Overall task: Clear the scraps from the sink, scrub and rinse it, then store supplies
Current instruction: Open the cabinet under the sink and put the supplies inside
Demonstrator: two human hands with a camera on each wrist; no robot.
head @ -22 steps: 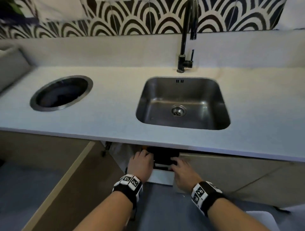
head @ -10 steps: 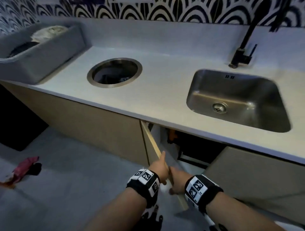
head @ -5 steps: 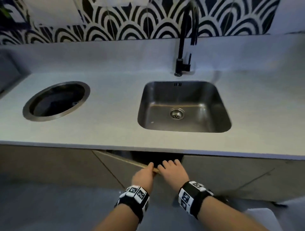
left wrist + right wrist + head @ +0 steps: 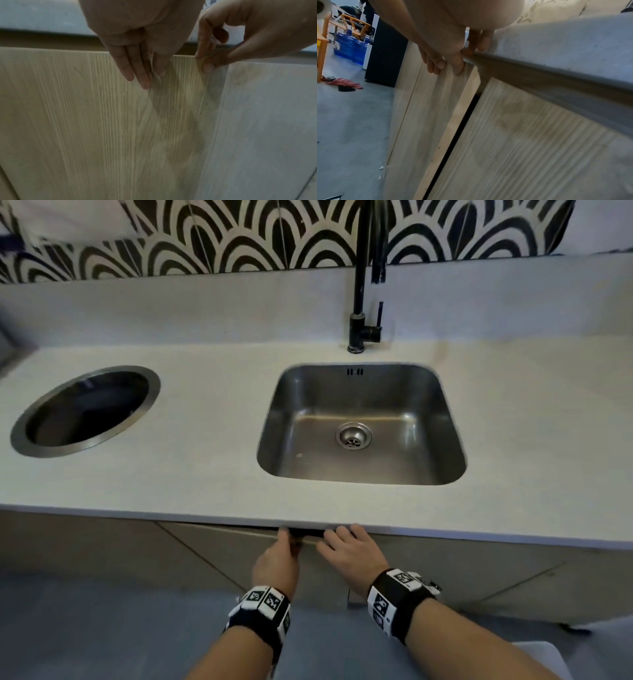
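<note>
With the sink [image 4: 359, 422] lying bare near the counter's [image 4: 212, 474] front edge, the left-hand cupboard door [image 4: 120, 121] beneath is pressed by the flat-fingered left hand [image 4: 275, 563] and right hand [image 4: 349, 553], best pushed evenly until flush.

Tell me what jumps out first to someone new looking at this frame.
The bare steel sink sits in the middle of the pale countertop, a black faucet rising behind it against bold black-and-white arch tiles. To its left is a round steel-rimmed opening. Below the counter edge, the left hand and right hand rest on a wood-grain cabinet door that is slightly ajar.
</note>
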